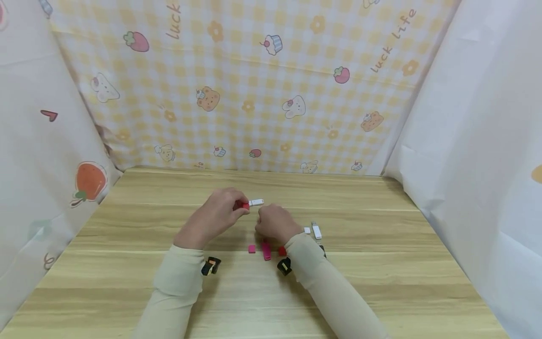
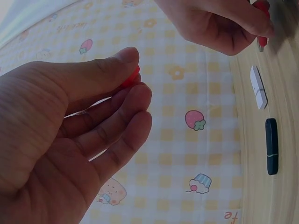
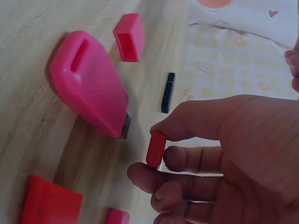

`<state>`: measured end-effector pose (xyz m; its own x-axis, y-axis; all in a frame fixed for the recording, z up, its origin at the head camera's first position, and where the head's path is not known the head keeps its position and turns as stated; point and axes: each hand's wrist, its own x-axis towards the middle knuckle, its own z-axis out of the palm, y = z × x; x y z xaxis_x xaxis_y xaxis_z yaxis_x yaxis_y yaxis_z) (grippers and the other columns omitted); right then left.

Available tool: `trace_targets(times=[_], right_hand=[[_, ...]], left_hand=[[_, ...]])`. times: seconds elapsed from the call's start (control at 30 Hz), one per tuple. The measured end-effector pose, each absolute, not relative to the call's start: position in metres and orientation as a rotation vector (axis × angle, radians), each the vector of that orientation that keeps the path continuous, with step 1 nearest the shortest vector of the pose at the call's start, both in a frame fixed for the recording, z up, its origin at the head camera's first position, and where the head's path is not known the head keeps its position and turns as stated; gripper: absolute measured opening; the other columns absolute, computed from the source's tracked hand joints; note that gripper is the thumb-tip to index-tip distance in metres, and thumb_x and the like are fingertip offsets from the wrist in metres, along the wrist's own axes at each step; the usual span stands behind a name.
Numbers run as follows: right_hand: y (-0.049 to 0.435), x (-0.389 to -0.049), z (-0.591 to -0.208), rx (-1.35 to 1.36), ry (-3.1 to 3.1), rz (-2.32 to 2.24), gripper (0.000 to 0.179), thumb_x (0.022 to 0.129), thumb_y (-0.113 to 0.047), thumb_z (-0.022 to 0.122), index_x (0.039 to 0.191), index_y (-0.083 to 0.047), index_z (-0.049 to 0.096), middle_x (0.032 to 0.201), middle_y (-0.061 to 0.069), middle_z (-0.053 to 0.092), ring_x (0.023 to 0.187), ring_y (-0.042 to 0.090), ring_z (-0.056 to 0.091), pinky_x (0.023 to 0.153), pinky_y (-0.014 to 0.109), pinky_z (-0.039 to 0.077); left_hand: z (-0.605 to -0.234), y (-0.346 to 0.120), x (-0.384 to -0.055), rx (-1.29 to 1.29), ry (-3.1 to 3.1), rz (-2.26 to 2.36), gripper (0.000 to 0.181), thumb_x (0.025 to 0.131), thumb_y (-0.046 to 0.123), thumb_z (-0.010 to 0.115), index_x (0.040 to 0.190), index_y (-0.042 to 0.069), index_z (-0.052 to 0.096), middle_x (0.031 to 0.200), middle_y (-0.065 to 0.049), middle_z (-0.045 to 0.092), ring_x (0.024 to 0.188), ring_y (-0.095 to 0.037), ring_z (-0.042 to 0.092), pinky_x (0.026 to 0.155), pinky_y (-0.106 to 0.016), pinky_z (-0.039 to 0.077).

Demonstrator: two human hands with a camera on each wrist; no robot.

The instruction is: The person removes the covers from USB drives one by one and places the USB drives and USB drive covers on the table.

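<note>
My left hand pinches a small red piece between thumb and fingers; the fingers hide most of it, so its kind is unclear. My right hand holds a red USB stick, its metal plug showing in the left wrist view. In the right wrist view, the red stick's end sits between thumb and fingertips. The hands are apart. Below my right hand lie an uncapped pink USB stick, its pink cap and a red piece.
A capped white USB stick and a dark stick lie beyond my hands. Right of my right wrist are an uncapped white USB stick and a white cap. A patterned curtain hangs behind the wooden table.
</note>
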<state>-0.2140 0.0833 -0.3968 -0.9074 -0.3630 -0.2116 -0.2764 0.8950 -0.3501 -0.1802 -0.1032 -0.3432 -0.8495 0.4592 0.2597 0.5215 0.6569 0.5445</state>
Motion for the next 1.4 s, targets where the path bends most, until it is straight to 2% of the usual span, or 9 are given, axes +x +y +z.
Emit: trace_targets(times=[0.23,0.5,0.87,1.07,1.23,1.4], right_hand=[[0.079,-0.216,-0.401,-0.409,2.719,-0.437,0.029,0.094,-0.007,0.073,0.066,-0.011,0.064,0.057,-0.002,0.049,0.051,0.014,0.046,0.049,0.026,0.039],[0.074,-0.216,-0.404,-0.418,2.733,-0.343,0.039,0.096,-0.008,0.07,0.061,-0.013,0.054,0.056,-0.003,0.041,0.051,0.013,0.043,0.048,0.025,0.036],[0.075,-0.21,-0.399,-0.473,2.763,-0.205,0.035,0.097,-0.012,0.07,0.063,-0.014,0.062,0.068,0.0,0.054,0.062,0.015,0.051,0.055,0.027,0.044],[0.08,-0.204,-0.389,-0.496,2.732,-0.283,0.026,0.099,-0.015,0.071,0.073,-0.016,0.069,0.072,-0.001,0.064,0.065,0.016,0.056,0.06,0.029,0.048],[0.088,-0.199,-0.377,-0.519,2.781,-0.393,0.022,0.106,-0.017,0.065,0.085,-0.013,0.066,0.071,0.0,0.061,0.062,0.016,0.054,0.058,0.027,0.045],[0.098,-0.198,-0.365,-0.512,2.857,-0.43,0.023,0.108,-0.022,0.065,0.087,-0.012,0.065,0.07,0.0,0.057,0.063,0.016,0.051,0.057,0.027,0.041]], left_hand=[[-0.344,-0.101,-0.182,-0.816,-2.779,-0.951,0.004,0.097,0.004,0.08,0.1,0.001,0.078,0.095,-0.007,0.074,0.082,-0.015,0.065,0.073,-0.029,0.06],[-0.344,-0.101,-0.18,-0.809,-2.787,-0.954,0.006,0.097,0.005,0.08,0.099,0.0,0.078,0.094,-0.006,0.073,0.082,-0.015,0.064,0.073,-0.028,0.058],[-0.346,-0.1,-0.182,-0.811,-2.798,-0.939,0.005,0.098,0.005,0.079,0.099,0.001,0.078,0.095,-0.006,0.073,0.083,-0.016,0.064,0.074,-0.03,0.059],[-0.349,-0.1,-0.182,-0.797,-2.81,-0.931,0.005,0.098,0.004,0.079,0.101,0.001,0.078,0.098,-0.008,0.073,0.087,-0.018,0.065,0.077,-0.031,0.06],[-0.354,-0.099,-0.185,-0.8,-2.785,-0.918,0.005,0.097,0.002,0.079,0.102,0.001,0.078,0.1,-0.008,0.073,0.089,-0.02,0.066,0.081,-0.033,0.061],[-0.36,-0.094,-0.187,-0.809,-2.794,-0.894,0.012,0.097,0.003,0.079,0.109,0.0,0.078,0.102,-0.009,0.073,0.09,-0.02,0.067,0.081,-0.033,0.062]])
